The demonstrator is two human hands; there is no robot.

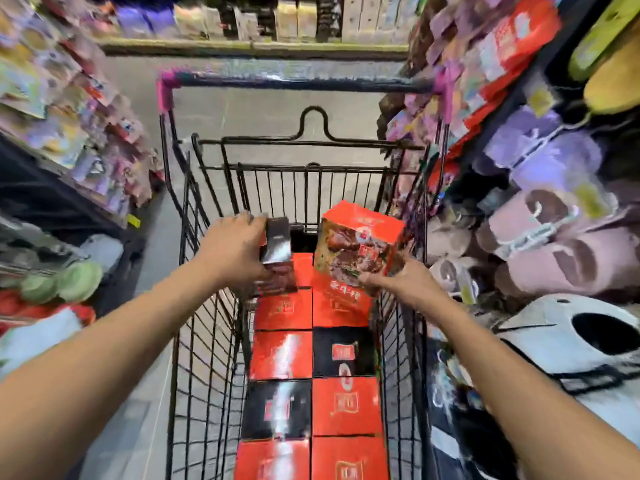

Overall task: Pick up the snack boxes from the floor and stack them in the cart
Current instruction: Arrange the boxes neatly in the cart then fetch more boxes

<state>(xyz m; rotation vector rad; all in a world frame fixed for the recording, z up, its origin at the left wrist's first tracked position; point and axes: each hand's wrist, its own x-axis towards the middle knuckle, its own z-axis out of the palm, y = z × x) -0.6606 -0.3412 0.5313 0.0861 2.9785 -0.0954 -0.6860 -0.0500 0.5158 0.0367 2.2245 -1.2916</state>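
Head view, one frame, blurred towards the edges.

Left side: my left hand [235,247] grips a black snack box [277,244] by its left edge, with the fingers curled round it. The box stands roughly upright over the far left part of the basket. I cannot tell whether its lower end touches the boxes beneath.

Right side: my right hand [405,282] holds a red snack box [360,237] from below, fingers wrapped round its near lower corner. This box is tilted, its printed face turned towards me, and it sits above the far right part of the basket, clear of the wire side.

Cart: the black wire cart [204,341] runs straight away from me, with its handle bar [298,81], pink at both ends, at the far end. Inside it, the stacked boxes [346,407] lie flat in two columns side by side, edges touching. Most tops are red. One black top [343,351] lies in the right column and another in the left, one row nearer to me.

Surroundings: hanging packets [69,98] fill the shelf on the left. Purple and pink slippers [554,244] crowd the rack on the right, close against the cart's side. Grey floor [145,271] shows between the cart and the left shelf.
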